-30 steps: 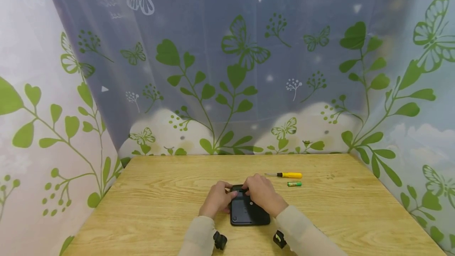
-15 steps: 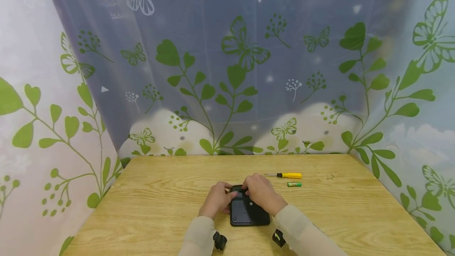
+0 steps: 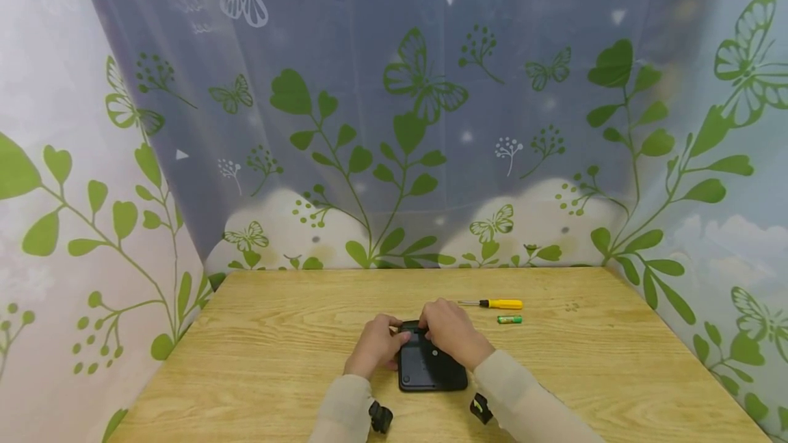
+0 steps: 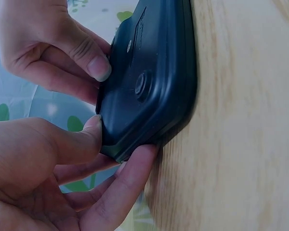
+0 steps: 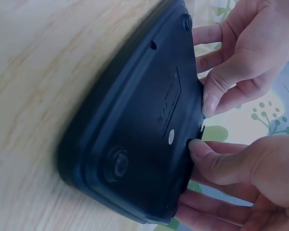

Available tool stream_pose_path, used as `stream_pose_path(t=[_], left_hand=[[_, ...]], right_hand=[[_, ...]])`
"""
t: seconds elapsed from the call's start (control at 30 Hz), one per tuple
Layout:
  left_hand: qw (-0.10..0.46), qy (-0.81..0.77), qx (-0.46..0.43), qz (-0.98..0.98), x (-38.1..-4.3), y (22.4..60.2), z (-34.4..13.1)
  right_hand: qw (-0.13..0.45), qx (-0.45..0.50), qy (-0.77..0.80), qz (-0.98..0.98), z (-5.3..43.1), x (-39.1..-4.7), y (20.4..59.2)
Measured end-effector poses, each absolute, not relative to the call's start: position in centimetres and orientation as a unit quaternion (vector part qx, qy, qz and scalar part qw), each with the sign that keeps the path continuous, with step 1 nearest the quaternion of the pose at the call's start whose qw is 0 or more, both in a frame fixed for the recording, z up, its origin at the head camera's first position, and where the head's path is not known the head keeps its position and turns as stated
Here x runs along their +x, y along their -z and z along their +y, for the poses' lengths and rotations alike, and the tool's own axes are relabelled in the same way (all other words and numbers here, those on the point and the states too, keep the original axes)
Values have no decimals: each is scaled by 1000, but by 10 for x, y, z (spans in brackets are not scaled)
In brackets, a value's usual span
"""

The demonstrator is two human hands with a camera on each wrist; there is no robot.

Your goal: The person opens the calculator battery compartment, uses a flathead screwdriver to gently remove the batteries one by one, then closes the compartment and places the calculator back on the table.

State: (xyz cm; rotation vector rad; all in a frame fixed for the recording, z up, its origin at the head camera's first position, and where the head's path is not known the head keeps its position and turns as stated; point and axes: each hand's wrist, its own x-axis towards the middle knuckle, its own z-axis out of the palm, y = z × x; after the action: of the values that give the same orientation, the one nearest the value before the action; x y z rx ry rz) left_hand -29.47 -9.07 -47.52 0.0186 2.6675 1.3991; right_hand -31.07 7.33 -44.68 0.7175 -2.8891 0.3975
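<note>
A flat black device that looks like a desk calculator (image 3: 425,368) lies face down on the table, its underside with round rubber feet facing up. My left hand (image 3: 374,345) grips its far left corner, the thumb on the upper edge and fingers beneath, as the left wrist view shows. At the far edge my right hand (image 3: 454,333) pinches the calculator (image 5: 135,130). In the right wrist view the right thumb (image 5: 207,156) presses at a notch in that edge, with the other fingers behind it. The far edge is partly hidden by the hands.
On the wooden table (image 3: 277,361), a yellow-handled screwdriver (image 3: 505,304) lies beyond the right hand. Just in front of it is a small green battery (image 3: 509,320). A printed curtain (image 3: 369,156) hangs behind the table's back edge.
My right wrist and sleeve have shifted slightly left and away from me, the fingers staying at the calculator's far edge. The left hand, calculator, screwdriver and battery keep their places.
</note>
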Motion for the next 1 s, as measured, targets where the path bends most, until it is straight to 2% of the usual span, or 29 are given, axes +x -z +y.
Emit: stream_pose_path(t=[1.0], left_hand=[[67, -466, 0, 882, -297, 477, -91]], right_hand=[[53, 257, -95, -960, 72, -309, 444]])
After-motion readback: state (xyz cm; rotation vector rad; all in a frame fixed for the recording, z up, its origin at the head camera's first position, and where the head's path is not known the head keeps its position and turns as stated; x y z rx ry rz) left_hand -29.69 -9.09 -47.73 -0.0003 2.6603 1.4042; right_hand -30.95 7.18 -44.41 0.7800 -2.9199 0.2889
